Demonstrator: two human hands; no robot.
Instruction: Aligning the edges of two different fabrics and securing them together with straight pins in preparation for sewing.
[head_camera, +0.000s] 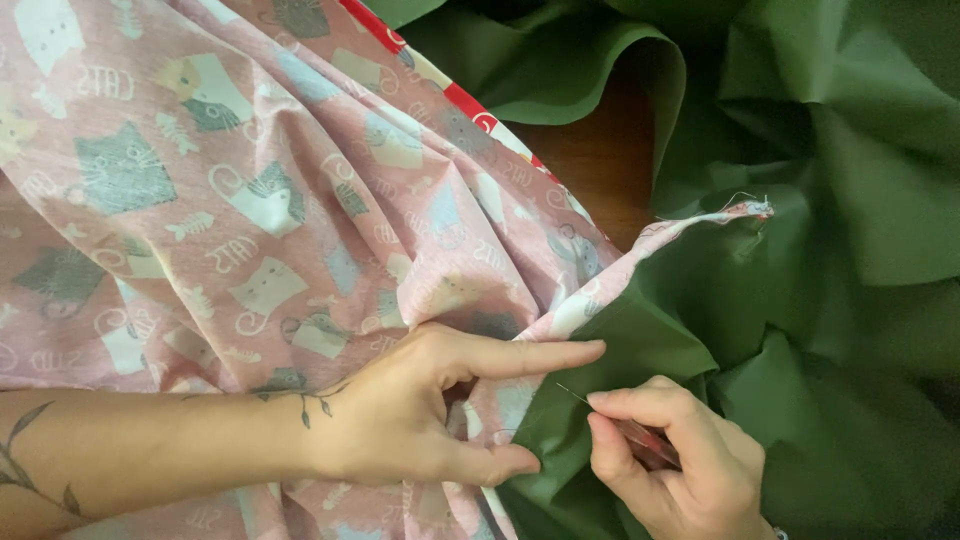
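Note:
A pink fabric (250, 200) printed with cats and fish bones covers the left of the view. It meets a plain green fabric (830, 300) along a seam edge (620, 270) that ends in a frayed tip. My left hand (430, 410) lies on the pink cloth, forefinger stretched along the seam and thumb pressing the edge. My right hand (680, 460) pinches a thin needle (573, 394) that points up-left toward the seam, over the green cloth.
A brown wooden tabletop (600, 160) shows in a gap between the fabrics. A red patterned strip (470, 110) runs along the pink cloth's upper edge. The green cloth lies in heaped folds at the top and right.

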